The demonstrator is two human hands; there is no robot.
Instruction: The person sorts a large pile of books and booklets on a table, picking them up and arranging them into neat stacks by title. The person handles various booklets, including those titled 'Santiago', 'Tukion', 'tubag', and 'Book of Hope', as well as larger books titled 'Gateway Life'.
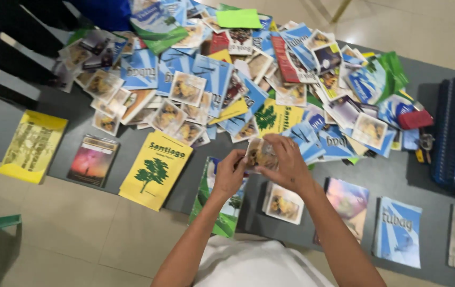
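Observation:
Both hands meet over the near edge of a grey table [148, 139] and hold one small white booklet [260, 154] with a brownish picture on its cover. My left hand [229, 172] grips its left side. My right hand [288, 163] covers its right side and top. Directly below the hands lie a green and white booklet [221, 212] and another small white booklet with the same brownish picture [283, 203]. Behind the hands spreads a big loose heap of booklets [227, 79] in blue, yellow, white and green.
Along the near edge lie single booklets: a yellow one [32, 146] at far left, a dark reddish one [93, 160], a yellow one with a green tree [155, 169], a pastel one [348, 202], a blue one [398, 231]. Blue spiral-bound books [453, 138] stand stacked at right.

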